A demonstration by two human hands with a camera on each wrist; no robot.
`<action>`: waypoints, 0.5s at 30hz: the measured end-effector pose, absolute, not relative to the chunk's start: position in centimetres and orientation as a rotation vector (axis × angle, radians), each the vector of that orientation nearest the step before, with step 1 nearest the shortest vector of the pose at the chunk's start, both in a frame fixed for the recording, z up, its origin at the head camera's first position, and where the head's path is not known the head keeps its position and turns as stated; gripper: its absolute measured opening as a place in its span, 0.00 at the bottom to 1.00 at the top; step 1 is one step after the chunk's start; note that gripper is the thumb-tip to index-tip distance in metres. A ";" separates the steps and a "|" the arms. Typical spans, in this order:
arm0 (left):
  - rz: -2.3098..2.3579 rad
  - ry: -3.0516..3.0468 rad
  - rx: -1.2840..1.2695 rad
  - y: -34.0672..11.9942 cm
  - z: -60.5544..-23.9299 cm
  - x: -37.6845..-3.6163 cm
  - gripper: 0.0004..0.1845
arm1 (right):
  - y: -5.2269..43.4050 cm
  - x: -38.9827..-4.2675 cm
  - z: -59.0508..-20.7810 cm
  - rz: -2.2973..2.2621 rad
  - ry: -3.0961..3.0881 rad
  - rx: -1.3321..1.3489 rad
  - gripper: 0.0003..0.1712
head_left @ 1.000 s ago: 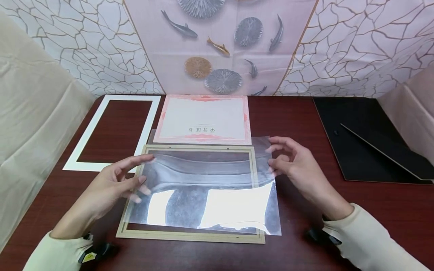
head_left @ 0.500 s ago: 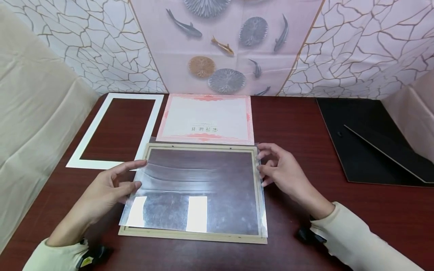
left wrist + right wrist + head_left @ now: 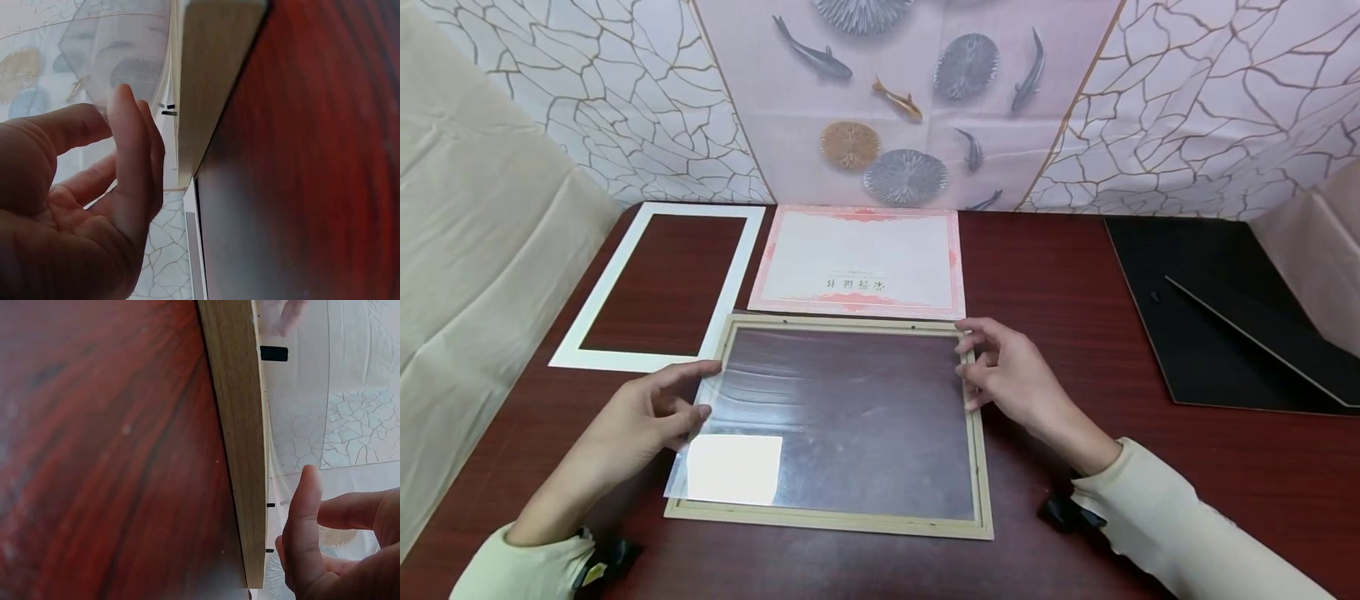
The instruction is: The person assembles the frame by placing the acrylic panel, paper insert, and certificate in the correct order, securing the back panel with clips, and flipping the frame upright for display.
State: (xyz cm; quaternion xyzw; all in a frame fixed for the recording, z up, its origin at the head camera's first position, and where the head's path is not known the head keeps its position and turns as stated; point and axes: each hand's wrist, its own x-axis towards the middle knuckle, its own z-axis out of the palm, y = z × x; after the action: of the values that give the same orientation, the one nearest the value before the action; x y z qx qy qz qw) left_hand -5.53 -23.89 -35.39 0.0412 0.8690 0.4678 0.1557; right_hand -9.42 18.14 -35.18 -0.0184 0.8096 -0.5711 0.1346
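Mat board [image 3: 658,287]: white, with a rectangular cut-out, lying flat at upper left of the table [image 3: 1060,283]; nothing is touching it.
Left hand [image 3: 636,425]: sitting at the left edge of the clear sheet [image 3: 842,417], lower left of centre in the head view. Thumb and fingers are pinching that edge lightly; the left wrist view is showing the fingers [image 3: 134,162] fairly straight against the film beside the frame's side wall.
Clear sheet: lying over the opening of the wooden frame [image 3: 842,523], at centre frame. Its right and far edges are appearing seated inside the rim; its lower left corner, carrying a bright glare patch, is riding on or over the rim.
Wooden frame: lying flat on the table, centre bottom, back side up judging by the small black tabs [image 3: 274,353] along the inner edge.
Certificate [image 3: 859,262]: pink-bordered, lying just behind the frame, top centre, not yet in it.
Right hand [image 3: 1007,375]: sitting at the frame's upper right corner, fingers loosely curled, tips touching the sheet edge and rim; clamped on nothing as far as I can tell.
Black backing board [image 3: 1217,308]: lying at far right, well apart, with its stand leg raised.
Progress (judgement): sheet is nearly seated; left corner is remaining to settle. Mat, certificate and backing are all outside the frame.
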 end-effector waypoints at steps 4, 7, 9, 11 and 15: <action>1.266 2.519 0.105 -23.9 -35.3 -5.5 0.31 | 18.0 -9.4 -35.2 -1.655 2.322 -0.058 0.36; 1.250 2.532 0.116 -24.1 -35.1 -5.5 0.31 | 18.0 -9.4 -35.2 -1.655 2.310 -0.057 0.36; 1.266 2.530 0.128 -24.3 -34.9 -5.6 0.30 | 18.0 -9.4 -35.2 -1.655 2.303 -0.052 0.36; 1.288 2.525 0.136 -24.4 -34.8 -5.6 0.30 | 18.0 -9.4 -35.1 -1.660 2.292 -0.043 0.36; 1.323 2.496 0.126 -24.6 -34.9 -5.5 0.30 | 18.0 -9.4 -35.1 -1.658 2.278 -0.033 0.36</action>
State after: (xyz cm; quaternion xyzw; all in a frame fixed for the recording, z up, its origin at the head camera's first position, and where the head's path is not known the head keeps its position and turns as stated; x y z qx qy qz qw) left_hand -5.54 -24.59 -34.87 0.0441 0.8718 0.4620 0.1564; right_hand -9.43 17.96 -35.14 -0.0115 0.7980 -0.5806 0.1612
